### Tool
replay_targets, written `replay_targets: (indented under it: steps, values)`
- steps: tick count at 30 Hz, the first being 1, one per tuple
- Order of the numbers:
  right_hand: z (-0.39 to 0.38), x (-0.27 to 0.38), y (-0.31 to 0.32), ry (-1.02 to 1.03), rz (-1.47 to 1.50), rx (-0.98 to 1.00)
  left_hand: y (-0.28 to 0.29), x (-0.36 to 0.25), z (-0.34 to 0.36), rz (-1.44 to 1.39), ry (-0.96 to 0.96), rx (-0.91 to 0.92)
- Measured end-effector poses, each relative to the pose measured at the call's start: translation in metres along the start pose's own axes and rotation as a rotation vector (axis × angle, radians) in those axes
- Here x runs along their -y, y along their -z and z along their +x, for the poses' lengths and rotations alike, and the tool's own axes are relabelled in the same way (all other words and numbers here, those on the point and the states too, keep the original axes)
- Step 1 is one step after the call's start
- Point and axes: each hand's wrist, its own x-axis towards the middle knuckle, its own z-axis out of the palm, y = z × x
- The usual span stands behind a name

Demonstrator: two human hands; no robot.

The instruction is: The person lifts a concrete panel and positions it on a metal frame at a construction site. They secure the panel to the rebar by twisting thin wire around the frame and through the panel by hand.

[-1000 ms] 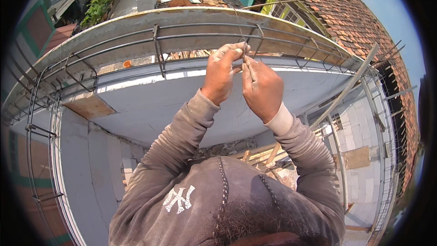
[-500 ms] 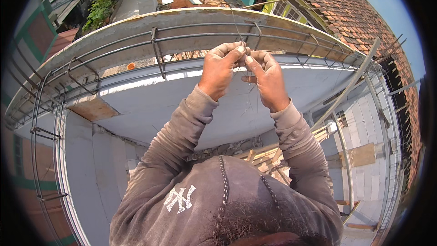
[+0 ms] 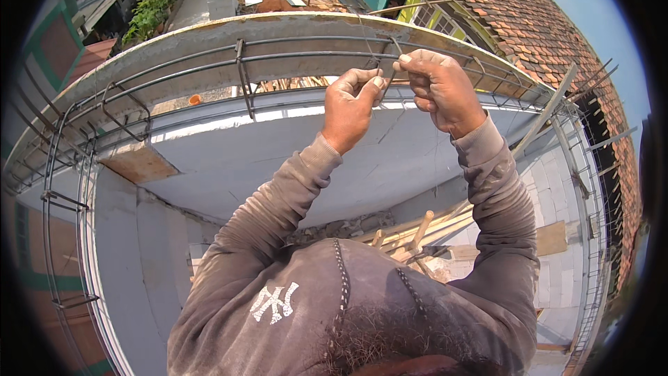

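My left hand (image 3: 350, 106) pinches thin tie wire (image 3: 364, 33) between thumb and fingertips, next to a bent steel stirrup. Slightly higher and to its right, my right hand (image 3: 443, 90) is closed with the fingertips on the wire too. Fine strands hang below the right hand, and a loose end rises above the left one. Both hands are at the rebar cage (image 3: 299, 42), whose long bars run across the top of the wall with stirrups (image 3: 244, 78) around them. My fingers hide exactly where the wire meets the steel.
A formwork board (image 3: 292, 22) stands behind the cage. The pale block wall (image 3: 271, 150) drops away below my hands. Upright rebar (image 3: 49, 198) stands at the left corner, and a slanting wooden pole (image 3: 550, 108) at the right. Wooden poles (image 3: 424, 230) lie lower down.
My hands have moved apart, the right one up and to the right. The left one has shifted slightly right. Both fists stay closed on the wire.
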Motion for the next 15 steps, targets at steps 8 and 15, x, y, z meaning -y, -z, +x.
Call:
replay_targets:
  steps: [8, 15]
  values:
    - [-0.027, -0.063, -0.054, 0.675, -0.951, -0.207, -0.006, 0.012, -0.004, -0.558, 0.138, 0.12]
    - [-0.037, -0.088, -0.057, 0.742, -0.911, -0.363, 0.008, -0.019, -0.006, -0.777, 0.289, 0.258]
